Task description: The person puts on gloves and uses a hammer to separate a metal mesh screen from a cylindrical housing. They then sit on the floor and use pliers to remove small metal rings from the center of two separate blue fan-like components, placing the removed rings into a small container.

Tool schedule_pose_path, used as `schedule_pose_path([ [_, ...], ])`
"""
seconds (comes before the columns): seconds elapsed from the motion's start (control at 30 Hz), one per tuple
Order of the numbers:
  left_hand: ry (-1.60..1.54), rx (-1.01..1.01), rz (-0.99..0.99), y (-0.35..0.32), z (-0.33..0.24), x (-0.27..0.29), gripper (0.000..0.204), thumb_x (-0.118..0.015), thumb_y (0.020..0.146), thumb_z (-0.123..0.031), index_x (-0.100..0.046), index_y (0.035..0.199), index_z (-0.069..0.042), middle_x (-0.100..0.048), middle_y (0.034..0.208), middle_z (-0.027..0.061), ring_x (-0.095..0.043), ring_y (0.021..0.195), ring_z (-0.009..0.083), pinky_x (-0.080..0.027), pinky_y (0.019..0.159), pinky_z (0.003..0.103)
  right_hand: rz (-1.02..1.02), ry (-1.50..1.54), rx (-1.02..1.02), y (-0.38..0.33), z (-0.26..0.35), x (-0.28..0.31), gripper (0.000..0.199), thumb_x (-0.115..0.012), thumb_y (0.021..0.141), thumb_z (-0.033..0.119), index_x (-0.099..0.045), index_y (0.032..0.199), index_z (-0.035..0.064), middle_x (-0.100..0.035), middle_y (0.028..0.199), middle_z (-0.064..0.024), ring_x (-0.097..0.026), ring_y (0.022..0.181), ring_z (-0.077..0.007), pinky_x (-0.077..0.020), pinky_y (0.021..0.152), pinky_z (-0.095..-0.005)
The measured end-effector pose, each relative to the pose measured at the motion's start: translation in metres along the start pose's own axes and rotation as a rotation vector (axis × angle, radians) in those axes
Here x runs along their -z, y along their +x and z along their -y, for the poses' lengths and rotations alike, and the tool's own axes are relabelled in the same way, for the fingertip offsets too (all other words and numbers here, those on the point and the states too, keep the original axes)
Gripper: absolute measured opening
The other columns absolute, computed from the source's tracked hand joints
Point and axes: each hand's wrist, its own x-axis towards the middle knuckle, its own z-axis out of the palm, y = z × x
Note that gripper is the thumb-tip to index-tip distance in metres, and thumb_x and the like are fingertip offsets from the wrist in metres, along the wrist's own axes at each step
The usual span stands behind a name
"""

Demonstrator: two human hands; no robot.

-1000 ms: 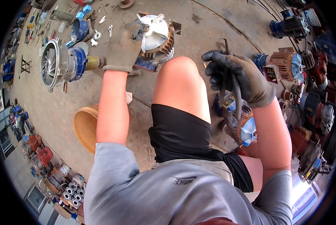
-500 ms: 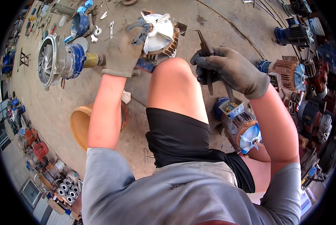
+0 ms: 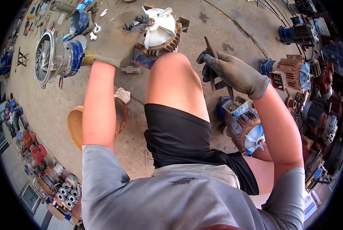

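A motor (image 3: 173,43) with rusty cooling fins stands in front of my raised knee, and a white-silver fan (image 3: 160,30) sits on its end. My left hand (image 3: 119,38), in a grey-black work glove, is at the fan's hub from the left. Its fingers are curled together beside the shaft; what they pinch, if anything, is hidden. Right of the knee, my gloved right hand (image 3: 233,71) is closed around dark circlip pliers (image 3: 211,48). Their slim jaws point up and away from me, apart from the fan, and the handles stick out below the hand.
A second motor (image 3: 242,124) with a blue fan and a tray of small parts stands by my right leg. Left are a blue-and-grey impeller unit (image 3: 60,57), a yellowish bucket (image 3: 75,126) and a hammer head (image 3: 131,69). More motors (image 3: 294,71) line the right side.
My left hand has shifted slightly left and up, its fingers drawing back a little from the hub's middle. The pliers have turned a little in my right hand, which stays near the same place.
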Motion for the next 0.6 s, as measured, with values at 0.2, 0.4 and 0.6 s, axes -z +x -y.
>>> schedule_pose_path([
  [0.2, 0.058, 0.08, 0.106, 0.015, 0.007, 0.009, 0.027, -0.076, 0.093, -0.016, -0.077, 0.119, -0.008, -0.079, 0.11, 0.0091, -0.076, 0.1, 0.0196, -0.058, 0.089, 0.033, -0.061, 0.071, -0.031, -0.014, -0.005, 0.006, 0.04, -0.051, 0.11, 0.036, -0.064, 0.123, 0.0008, -0.072, 0.094, -0.0085, -0.069, 0.083, -0.0146, -0.0567, 0.072, -0.0327],
  [0.4, 0.195, 0.115, 0.076, 0.023, -0.009, -0.004, 0.03, -0.078, 0.092, -0.023, -0.078, 0.119, -0.011, -0.079, 0.108, 0.0105, -0.076, 0.099, 0.0232, -0.058, 0.09, 0.035, 0.013, -0.111, -0.044, -0.018, 0.006, 0.008, 0.036, -0.053, 0.106, 0.035, -0.066, 0.114, 0.0011, -0.069, 0.087, -0.0084, -0.066, 0.075, -0.016, -0.0541, 0.067, -0.0337],
  [0.6, 0.223, 0.117, 0.047, 0.017, -0.009, -0.007, 0.034, -0.082, 0.088, -0.03, -0.079, 0.116, -0.012, -0.079, 0.111, 0.0116, -0.076, 0.101, 0.0279, -0.059, 0.089, 0.038, -0.067, -0.268, 0.173, -0.03, 0.07, 0.019, 0.041, -0.064, 0.099, 0.033, -0.065, 0.123, -0.0003, -0.071, 0.089, -0.0103, -0.069, 0.078, -0.0176, -0.0546, 0.071, -0.0344],
])
